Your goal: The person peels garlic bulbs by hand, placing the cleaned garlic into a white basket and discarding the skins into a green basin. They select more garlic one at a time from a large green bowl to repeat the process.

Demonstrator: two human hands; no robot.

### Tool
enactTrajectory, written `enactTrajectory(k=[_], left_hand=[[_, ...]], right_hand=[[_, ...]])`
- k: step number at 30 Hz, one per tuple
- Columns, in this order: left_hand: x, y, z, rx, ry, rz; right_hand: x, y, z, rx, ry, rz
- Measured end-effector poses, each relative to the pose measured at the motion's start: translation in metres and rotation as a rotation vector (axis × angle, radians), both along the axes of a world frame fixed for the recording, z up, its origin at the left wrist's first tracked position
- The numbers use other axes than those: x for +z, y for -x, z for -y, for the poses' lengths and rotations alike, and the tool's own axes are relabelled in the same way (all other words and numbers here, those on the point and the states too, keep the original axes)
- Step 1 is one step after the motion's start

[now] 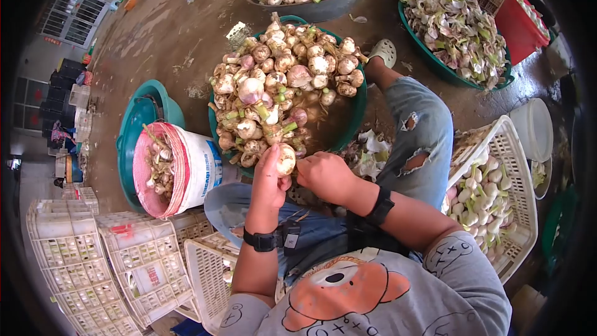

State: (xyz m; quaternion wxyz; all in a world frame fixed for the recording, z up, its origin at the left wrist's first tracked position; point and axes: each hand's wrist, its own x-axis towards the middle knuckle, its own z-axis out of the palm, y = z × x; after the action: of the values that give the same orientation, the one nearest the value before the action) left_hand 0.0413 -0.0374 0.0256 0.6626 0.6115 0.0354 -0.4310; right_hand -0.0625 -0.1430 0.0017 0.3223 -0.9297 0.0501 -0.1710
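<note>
My left hand [267, 182] is closed around a garlic bulb [286, 160], with the thumb along its side. Just to the right, my right hand [328, 177] is curled into a fist close to the bulb; what it holds, if anything, is hidden. Beyond both hands stands a green tub [356, 118] heaped with soil-stained garlic bulbs [264, 81], many with cut stems. Loose pale peelings [373, 154] lie on the floor to the right of my right hand.
At left, a white bucket [198, 165] with a pink liner holds stem trimmings, beside a green basin [176, 112]. At right stands a crate [521, 180] of cleaned garlic. Another tub [410, 22] holds peelings, and a metal basin [336, 6] holds garlic. Crates [68, 236] stand lower left.
</note>
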Motion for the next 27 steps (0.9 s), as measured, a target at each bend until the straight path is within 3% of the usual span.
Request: enactTrajectory(k=[2,4,5,6,8,10,13,14,16,17,21,23,26,27], left_hand=[[-0.009,-0.003,-0.004,0.001,0.047,-0.085],[-0.009,-0.003,-0.004,-0.002,0.088,-0.168],[-0.006,-0.002,-0.004,-0.006,0.132,-0.226],[-0.003,-0.001,-0.003,-0.008,0.178,-0.283],[-0.001,-0.003,-0.004,-0.038,0.197,-0.225],[0.004,-0.007,-0.007,-0.067,0.214,-0.167],[0.005,-0.011,-0.017,-0.382,-0.142,0.184],[0.005,-0.010,-0.019,-0.381,-0.146,0.184],[0.013,-0.008,-0.016,-0.524,-0.384,0.378],[0.013,-0.007,-0.015,-0.522,-0.404,0.362],[0.012,-0.004,-0.010,-0.537,-0.455,0.333],[0.004,-0.004,-0.012,-0.550,-0.356,0.308],[0.003,-0.004,-0.012,-0.484,-0.182,0.295],[0.003,-0.004,-0.008,-0.502,-0.083,0.429]], right_hand=[[-0.003,-0.001,0.003,-0.029,-0.012,0.033],[-0.012,-0.008,0.011,-0.095,-0.565,-0.248],[-0.027,-0.011,0.012,-0.101,-1.004,-0.318],[-0.020,-0.010,0.011,-0.102,-1.003,-0.318],[-0.004,-0.004,0.009,-0.130,-1.728,-0.314],[0.003,-0.001,0.010,-0.103,-1.574,-0.345],[-0.007,0.001,0.008,0.025,-0.152,0.309],[-0.006,0.003,0.005,0.025,-0.156,0.310],[-0.001,0.007,-0.002,0.002,0.236,0.218],[-0.003,0.008,-0.006,0.005,0.303,0.145],[-0.014,0.005,-0.002,0.018,0.181,-0.044],[-0.018,0.002,0.008,-0.122,-0.731,-0.216],[-0.011,0.010,0.008,-0.072,-0.775,-0.061],[-0.014,0.008,0.007,-0.041,-0.476,0.135]])
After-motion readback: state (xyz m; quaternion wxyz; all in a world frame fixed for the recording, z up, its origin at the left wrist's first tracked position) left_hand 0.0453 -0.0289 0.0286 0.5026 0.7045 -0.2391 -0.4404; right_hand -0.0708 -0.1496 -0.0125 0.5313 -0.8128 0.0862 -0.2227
